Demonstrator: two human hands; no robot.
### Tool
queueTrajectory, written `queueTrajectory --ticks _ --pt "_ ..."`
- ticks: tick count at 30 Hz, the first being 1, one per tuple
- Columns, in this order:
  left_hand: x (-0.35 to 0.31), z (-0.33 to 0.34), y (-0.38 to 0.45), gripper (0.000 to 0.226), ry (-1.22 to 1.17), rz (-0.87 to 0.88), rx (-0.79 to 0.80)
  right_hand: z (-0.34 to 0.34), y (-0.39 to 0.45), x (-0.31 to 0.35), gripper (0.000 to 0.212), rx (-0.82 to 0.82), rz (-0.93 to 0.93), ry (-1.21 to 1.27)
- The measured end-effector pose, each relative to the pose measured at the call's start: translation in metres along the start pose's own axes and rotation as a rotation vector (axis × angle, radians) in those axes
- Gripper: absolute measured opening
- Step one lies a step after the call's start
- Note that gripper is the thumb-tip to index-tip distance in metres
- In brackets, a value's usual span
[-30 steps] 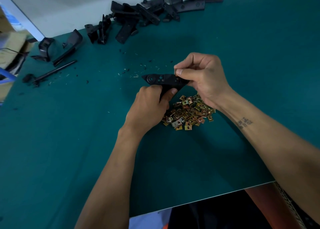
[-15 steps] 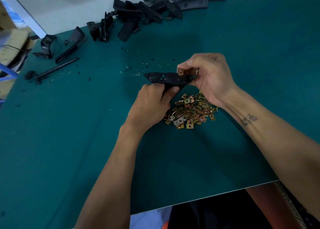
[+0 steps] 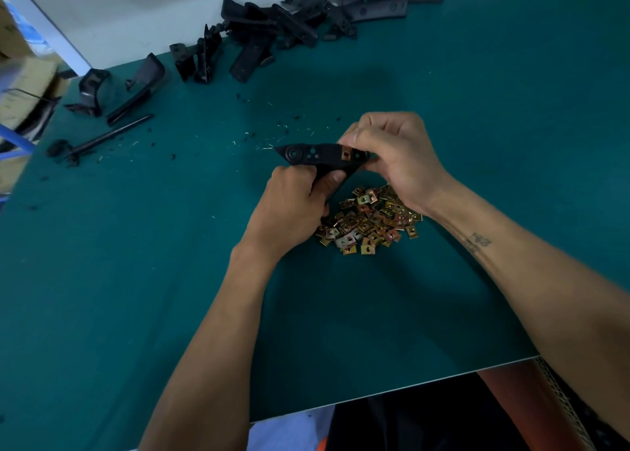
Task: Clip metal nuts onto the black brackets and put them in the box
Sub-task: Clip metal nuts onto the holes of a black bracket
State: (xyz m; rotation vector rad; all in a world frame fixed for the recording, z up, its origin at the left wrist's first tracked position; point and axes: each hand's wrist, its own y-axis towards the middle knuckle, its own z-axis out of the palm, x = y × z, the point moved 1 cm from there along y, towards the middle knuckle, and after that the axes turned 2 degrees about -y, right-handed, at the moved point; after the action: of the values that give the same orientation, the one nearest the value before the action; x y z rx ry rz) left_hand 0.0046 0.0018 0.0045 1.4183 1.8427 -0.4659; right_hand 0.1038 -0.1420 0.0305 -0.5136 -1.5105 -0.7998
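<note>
A flat black bracket [image 3: 313,154] with round holes is held above the green table mat. My left hand [image 3: 293,208] grips its lower arm from below. My right hand [image 3: 392,157] pinches the bracket's right end, fingertips at its upper edge. A copper-coloured metal nut [image 3: 346,152] sits clipped on the bracket just left of those fingers. A pile of several brass and copper nuts [image 3: 370,220] lies on the mat beneath my hands. No box shows in this view.
Several more black brackets [image 3: 289,24] lie in a row along the mat's far edge. A black rod [image 3: 109,135] and small black debris lie at far left. Cardboard boxes [image 3: 20,85] stand beyond the left edge. The green mat [image 3: 136,280] ends near my body.
The nut my right fingers held at the bracket's right end now sits clipped on it and is uncovered. My left hand keeps the same grip. The camera shifted slightly.
</note>
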Motion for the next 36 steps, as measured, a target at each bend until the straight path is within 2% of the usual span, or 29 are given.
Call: queueTrajectory --ticks 2,5,9,15,19,22,23,25,26,27,30,36 --pt "0.0 0.0 0.0 0.044 0.002 -0.004 0.001 0.0 -0.001 0.001 0.028 0.035 -0.028 -0.104" --pt "0.001 0.0 0.0 0.043 0.009 -0.006 0.004 -0.003 -0.003 0.004 0.04 0.075 -0.091 -0.212" --pt "0.003 -0.004 0.002 0.038 -0.09 -0.064 -0.007 -0.01 -0.006 0.009 0.035 0.164 -0.055 -0.354" --pt "0.004 -0.006 0.0 0.035 -0.126 -0.093 -0.009 -0.011 -0.006 0.009 0.04 0.285 -0.033 -0.37" --pt "0.006 -0.007 0.002 0.037 -0.104 -0.086 -0.016 -0.005 -0.005 0.002 0.045 0.213 -0.023 -0.392" --pt "0.01 -0.01 0.003 0.038 -0.166 -0.084 -0.024 -0.008 0.0 -0.002 0.056 0.026 -0.031 -0.496" --pt "0.013 -0.012 0.002 0.039 -0.193 -0.092 -0.025 -0.013 0.0 -0.001 0.052 -0.056 -0.052 -0.545" --pt "0.018 -0.018 0.001 0.042 -0.236 -0.118 -0.017 -0.024 0.001 0.0 0.025 -0.137 -0.103 -0.693" --pt "0.02 -0.02 0.001 0.043 -0.246 -0.13 -0.013 -0.027 0.001 0.001 0.009 -0.107 -0.101 -0.788" --pt "0.021 -0.022 0.001 0.043 -0.251 -0.138 -0.009 -0.027 0.0 0.001 0.006 -0.053 -0.078 -0.876" --pt "0.021 -0.022 0.0 0.041 -0.248 -0.136 0.004 -0.018 -0.003 0.001 0.02 0.071 0.057 -0.971" --pt "0.016 -0.021 -0.001 0.042 -0.207 -0.089 0.013 -0.01 -0.006 -0.001 0.016 0.084 0.149 -1.108"
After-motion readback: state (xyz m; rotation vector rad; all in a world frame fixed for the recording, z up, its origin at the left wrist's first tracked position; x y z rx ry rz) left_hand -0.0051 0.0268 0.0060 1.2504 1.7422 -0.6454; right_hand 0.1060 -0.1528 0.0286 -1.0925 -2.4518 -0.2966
